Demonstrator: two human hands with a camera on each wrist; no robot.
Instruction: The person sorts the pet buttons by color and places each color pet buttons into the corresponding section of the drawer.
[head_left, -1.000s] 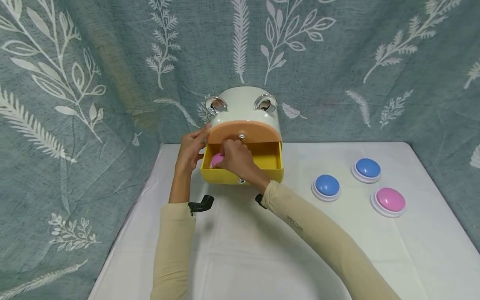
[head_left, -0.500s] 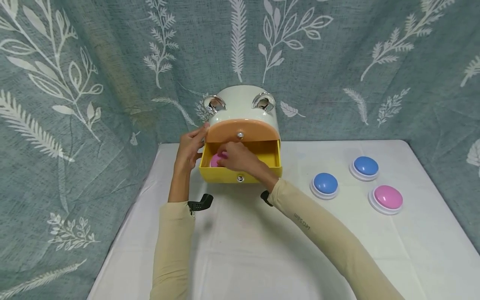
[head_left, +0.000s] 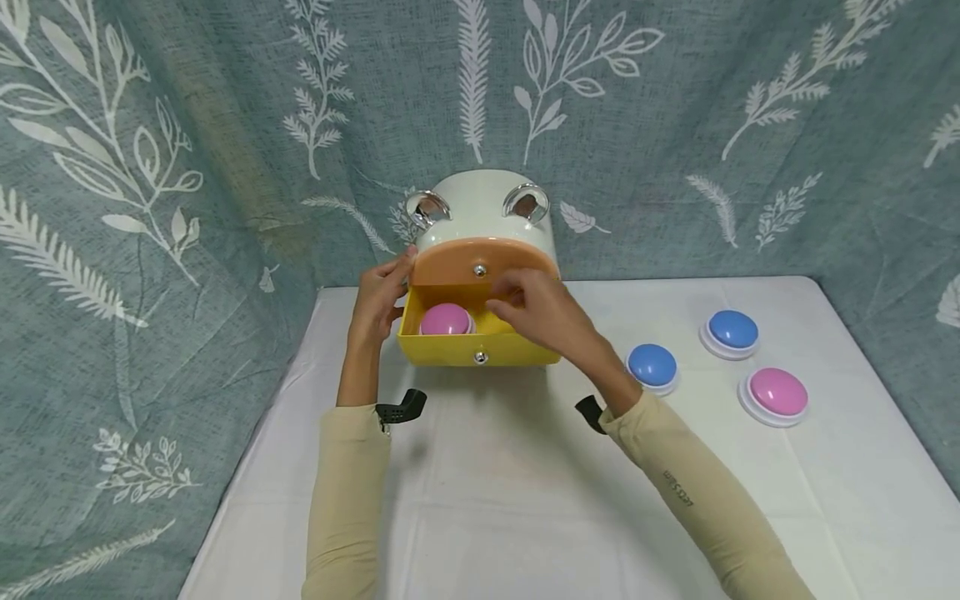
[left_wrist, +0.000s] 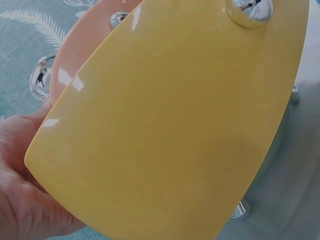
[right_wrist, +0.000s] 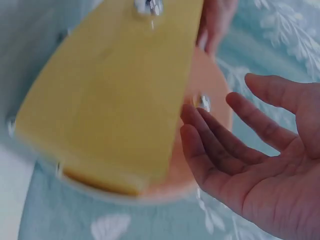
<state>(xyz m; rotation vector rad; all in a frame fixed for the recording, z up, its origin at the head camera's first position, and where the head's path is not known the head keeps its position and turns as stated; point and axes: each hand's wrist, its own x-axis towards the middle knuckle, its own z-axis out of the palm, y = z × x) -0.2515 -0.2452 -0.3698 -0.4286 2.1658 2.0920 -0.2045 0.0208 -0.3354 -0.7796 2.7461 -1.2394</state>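
A small cabinet (head_left: 487, 208) with a white shell, an orange upper drawer (head_left: 450, 263) and ring-shaped chrome eyes stands by the back curtain. Its yellow lower drawer (head_left: 438, 352) is pulled out. Inside, at the left end, sits a pink dome push light (head_left: 446, 319) on a white base. My left hand (head_left: 377, 304) rests against the cabinet's left side, beside the drawer. Over the right part of the drawer hovers my right hand (head_left: 543, 312), its fingers loosely bent and holding nothing. The right wrist view shows that palm (right_wrist: 270, 192) empty, fingers spread apart.
To the right on the white tablecloth (head_left: 480, 500) lie two blue push lights, the nearer one (head_left: 652, 365) and the farther one (head_left: 732, 330), and another pink push light (head_left: 777, 392). A leaf-patterned curtain (head_left: 420, 100) hangs behind the table.
My right hand has let go of the pink push light in the drawer and moved to the right, uncovering it. My left hand has stayed at the cabinet's side.
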